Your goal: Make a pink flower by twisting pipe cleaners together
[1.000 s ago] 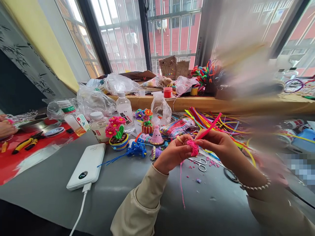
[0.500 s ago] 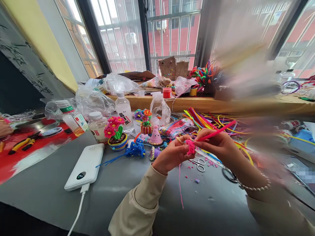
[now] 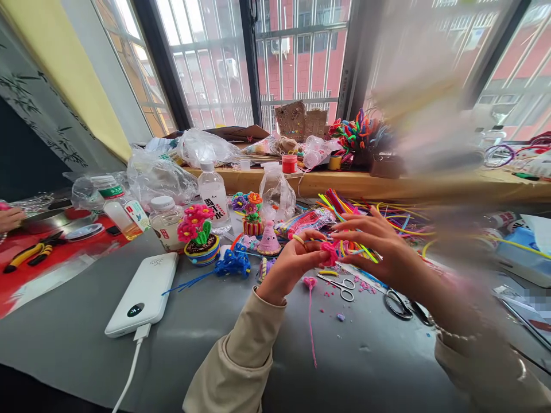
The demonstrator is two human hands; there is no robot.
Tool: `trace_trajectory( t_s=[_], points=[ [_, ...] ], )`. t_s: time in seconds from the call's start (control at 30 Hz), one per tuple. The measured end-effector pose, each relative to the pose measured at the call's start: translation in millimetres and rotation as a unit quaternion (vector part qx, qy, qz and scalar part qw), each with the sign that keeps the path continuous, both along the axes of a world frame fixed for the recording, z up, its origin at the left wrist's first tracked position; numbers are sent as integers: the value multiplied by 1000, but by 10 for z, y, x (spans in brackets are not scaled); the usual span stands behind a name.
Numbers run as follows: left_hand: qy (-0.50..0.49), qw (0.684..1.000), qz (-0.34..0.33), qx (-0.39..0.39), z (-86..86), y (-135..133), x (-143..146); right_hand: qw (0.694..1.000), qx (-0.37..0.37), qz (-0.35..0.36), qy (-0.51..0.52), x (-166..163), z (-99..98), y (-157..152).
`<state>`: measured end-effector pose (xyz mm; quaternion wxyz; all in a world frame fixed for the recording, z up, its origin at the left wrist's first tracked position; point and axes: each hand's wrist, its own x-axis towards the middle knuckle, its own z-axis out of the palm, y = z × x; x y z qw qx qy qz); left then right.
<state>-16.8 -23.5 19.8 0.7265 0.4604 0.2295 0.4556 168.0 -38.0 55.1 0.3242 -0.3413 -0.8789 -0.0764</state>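
Note:
My left hand [image 3: 289,265] is closed on a small pink pipe-cleaner piece [image 3: 329,252] whose thin pink tail [image 3: 310,312] hangs down to the grey table [image 3: 86,321]. Just to its right my right hand [image 3: 379,244] hovers with fingers spread, its fingertips touching the top of the pink piece and holding nothing. Both wrists come out of beige sleeves. Small scissors [image 3: 340,285] lie on the table under my hands. A spread of coloured pipe cleaners [image 3: 365,209] lies behind my right hand.
A white power bank [image 3: 142,292] with its cable lies at the left. Small pipe-cleaner flower pots [image 3: 198,235], water bottles [image 3: 213,195] and plastic bags [image 3: 159,175] stand beyond. Black-handled scissors [image 3: 402,307] lie at the right. Another person's hand [image 3: 9,218] and pliers [image 3: 26,255] rest on a red mat, far left.
My right hand has let go of the long pink pipe cleaner and spread its fingers. The pink strand no longer sticks up to the right. My left hand keeps hold of the pink piece.

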Motion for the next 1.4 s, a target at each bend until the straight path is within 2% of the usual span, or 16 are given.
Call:
trace_trajectory(
  t_s=[0.2, 0.3, 0.4, 0.63, 0.77, 0.93, 1.23, 1.4],
  points=[
    [-10, 1000, 9, -2, 4, -20, 18, 998, -54, 13, 25, -106, -94, -19],
    [-17, 1000, -7, -13, -7, -14, 11, 995, -81, 24, 46, -85, -72, -41],
    [-16, 999, -24, -30, -24, 1, -2, 995, -77, 22, 55, -76, -39, -62],
    [-17, 989, -94, -109, -28, 1, 1, 998, -23, -8, 49, -102, -39, -73],
    [-40, 984, -107, -136, -53, 8, 5, 999, 6, -8, 32, -123, -38, -94],
    [-51, 983, -112, -139, -74, 14, 4, 999, 31, 0, 32, -154, -19, -133],
    [-65, 980, -129, -139, -63, 0, 4, 988, 153, -31, -4, -227, -32, -228],
    [-63, 981, -117, -139, -74, 5, 3, 980, 193, -50, -21, -231, -75, -252]
  ],
)
